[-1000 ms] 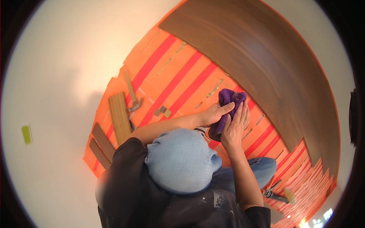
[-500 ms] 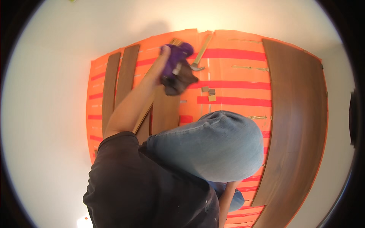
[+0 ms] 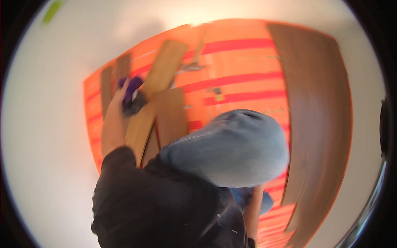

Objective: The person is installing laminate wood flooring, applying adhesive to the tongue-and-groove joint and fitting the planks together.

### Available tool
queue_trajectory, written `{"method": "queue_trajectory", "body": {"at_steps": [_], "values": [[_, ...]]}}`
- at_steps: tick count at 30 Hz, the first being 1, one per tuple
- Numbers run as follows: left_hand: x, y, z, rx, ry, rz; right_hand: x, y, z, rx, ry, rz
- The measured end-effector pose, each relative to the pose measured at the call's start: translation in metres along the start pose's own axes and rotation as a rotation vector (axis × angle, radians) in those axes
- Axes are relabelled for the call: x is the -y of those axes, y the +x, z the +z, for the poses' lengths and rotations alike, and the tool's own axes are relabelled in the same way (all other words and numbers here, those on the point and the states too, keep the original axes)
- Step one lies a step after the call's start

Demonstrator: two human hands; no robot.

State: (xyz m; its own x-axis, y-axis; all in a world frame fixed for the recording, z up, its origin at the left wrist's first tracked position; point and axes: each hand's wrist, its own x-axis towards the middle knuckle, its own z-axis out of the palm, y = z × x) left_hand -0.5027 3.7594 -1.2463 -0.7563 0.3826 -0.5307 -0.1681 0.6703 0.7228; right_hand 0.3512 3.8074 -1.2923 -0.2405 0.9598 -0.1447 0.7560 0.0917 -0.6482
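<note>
Fingers (image 3: 124, 84) of left hand (image 3: 120, 92) wrapped on purple-black bundle (image 3: 132, 87) by light-brown plank (image 3: 166, 62); right hand hidden behind denim knee (image 3: 242, 149), can't tell its fingers.

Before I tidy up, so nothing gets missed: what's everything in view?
Bundle: one, purple and dark, left
Hammer: one, tan handle, upper middle
Loose planks: at least four, brown, left
Laid flooring: one expanse, brown, right
Underlay: one, orange, under planks
Strips: several, red, on underlay
Small pieces: count blurred, tan and dark, centre
Rectangle: one, green, upper left
Surrounding surface: pale, around underlay
Knee: one, blue denim, centre
Shirt: one, black, bottom
Left hand: one, bare, holding bundle
Right forearm: one, bare, lower middle, hand hidden
</note>
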Motion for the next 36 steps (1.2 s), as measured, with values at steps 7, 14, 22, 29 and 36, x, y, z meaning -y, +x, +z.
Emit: {"method": "queue_trajectory", "body": {"at_steps": [7, 14, 22, 29, 36], "values": [[-0.157, -0.153, 0.691, 1.328, 0.75, 0.335, 0.091, -0.052, -0.089, -0.461, -0.219, 0.707], [-0.027, -0.451, 0.784, 2.007, 1.396, 0.568, 0.171, -0.215, -0.007, -0.987, 0.604, 1.413], [0.051, -0.548, 0.74, 2.21, 1.825, 0.796, 0.153, -0.284, 0.093, -1.329, 0.578, 1.538], [0.086, -0.656, 0.741, 2.22, 1.971, 1.036, 0.09, -0.382, 0.124, -1.354, 0.674, 1.661], [-0.005, -0.547, 0.745, 1.842, 1.83, 0.924, -0.031, -0.515, 0.174, -1.492, 0.318, 1.874]]}}
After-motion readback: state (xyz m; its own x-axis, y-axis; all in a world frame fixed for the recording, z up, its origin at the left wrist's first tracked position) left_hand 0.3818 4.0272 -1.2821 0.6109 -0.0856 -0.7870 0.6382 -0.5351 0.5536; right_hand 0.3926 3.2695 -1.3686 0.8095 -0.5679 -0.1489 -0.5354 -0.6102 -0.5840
